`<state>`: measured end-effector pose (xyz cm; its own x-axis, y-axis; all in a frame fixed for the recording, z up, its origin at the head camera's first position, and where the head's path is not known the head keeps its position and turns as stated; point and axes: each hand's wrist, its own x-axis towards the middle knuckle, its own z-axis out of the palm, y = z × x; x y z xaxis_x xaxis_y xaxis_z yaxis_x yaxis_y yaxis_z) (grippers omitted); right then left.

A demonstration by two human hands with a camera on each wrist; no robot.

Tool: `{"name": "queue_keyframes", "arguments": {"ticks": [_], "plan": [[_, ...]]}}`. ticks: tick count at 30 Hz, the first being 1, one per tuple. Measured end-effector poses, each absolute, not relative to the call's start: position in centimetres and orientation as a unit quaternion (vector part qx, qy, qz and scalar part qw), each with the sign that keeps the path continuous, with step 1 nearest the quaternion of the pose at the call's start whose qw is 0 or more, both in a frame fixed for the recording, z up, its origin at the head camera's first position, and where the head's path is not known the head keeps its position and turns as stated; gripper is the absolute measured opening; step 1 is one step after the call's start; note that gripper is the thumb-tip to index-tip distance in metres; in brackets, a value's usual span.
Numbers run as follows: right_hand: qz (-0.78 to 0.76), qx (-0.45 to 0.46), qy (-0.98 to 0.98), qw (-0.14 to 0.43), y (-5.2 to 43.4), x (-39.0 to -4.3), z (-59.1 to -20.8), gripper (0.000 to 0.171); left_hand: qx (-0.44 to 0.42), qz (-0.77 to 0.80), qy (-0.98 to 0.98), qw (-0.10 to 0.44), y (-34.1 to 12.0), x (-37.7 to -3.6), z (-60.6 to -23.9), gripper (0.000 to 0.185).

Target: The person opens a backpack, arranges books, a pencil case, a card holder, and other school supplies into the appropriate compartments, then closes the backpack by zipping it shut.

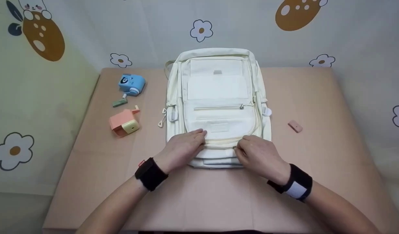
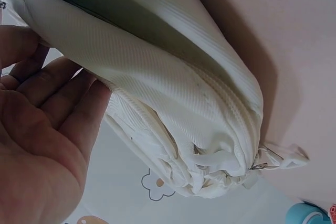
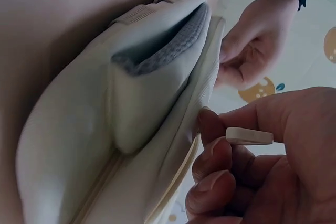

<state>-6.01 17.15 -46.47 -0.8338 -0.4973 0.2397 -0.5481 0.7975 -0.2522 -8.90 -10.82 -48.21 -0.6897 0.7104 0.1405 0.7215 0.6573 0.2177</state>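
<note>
A cream backpack (image 1: 218, 87) lies on the table with its top away from me. My left hand (image 1: 185, 146) is at the left side of its front pocket; in the left wrist view the left hand (image 2: 47, 124) holds the fabric edge between thumb and fingers. My right hand (image 1: 259, 154) is at the pocket's right side. In the right wrist view the right hand (image 3: 252, 166) has its fingers curled around a whitish zipper pull (image 3: 249, 136), fingertips against the pocket edge. A gap in the bag (image 3: 68, 124) shows a grey mesh lining (image 3: 168, 51).
To the left on the table (image 1: 316, 182) are a blue pencil sharpener with a crank (image 1: 131, 84), a small green block (image 1: 119, 102) and a pink house-shaped crank sharpener (image 1: 124, 123). A small pink block (image 1: 295, 126) lies on the right. A patterned curtain (image 1: 160, 29) hangs behind.
</note>
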Motion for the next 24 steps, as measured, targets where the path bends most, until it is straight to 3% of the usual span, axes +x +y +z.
{"name": "queue_keyframes", "arguments": {"ticks": [6,14,24], "plan": [[0.158,0.288,-0.941,0.079,16.0,-6.4,-46.5,0.025,-0.389,-0.133,-0.911,0.015,-10.8,-8.9,-48.3,0.032],[0.164,0.28,-0.944,0.054,16.5,-6.4,-46.9,0.03,-0.406,-0.14,-0.902,0.032,-11.4,-8.8,-48.3,0.013],[0.167,0.273,-0.946,0.054,16.8,-6.4,-46.8,0.034,-0.427,-0.136,-0.893,0.044,-13.6,-8.8,-48.6,0.017]]}}
